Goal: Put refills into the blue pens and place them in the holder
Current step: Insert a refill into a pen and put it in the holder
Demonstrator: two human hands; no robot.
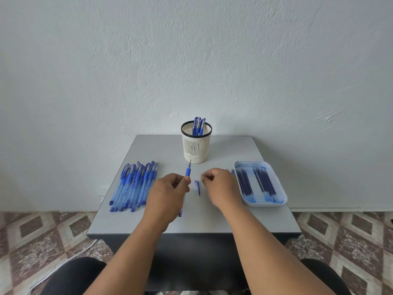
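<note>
While left hand (168, 189) grips pen (188, 172) at centre, right hand (217, 184) curled, contents unclear; three pens in holder (196, 145) top centre; many pens (134, 184) left, unfilled.

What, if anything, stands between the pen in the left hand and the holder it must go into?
Nothing visible does. The pen gripped by the left hand points at the holder, with only bare table between. The loose cap lies off to the side.
</note>
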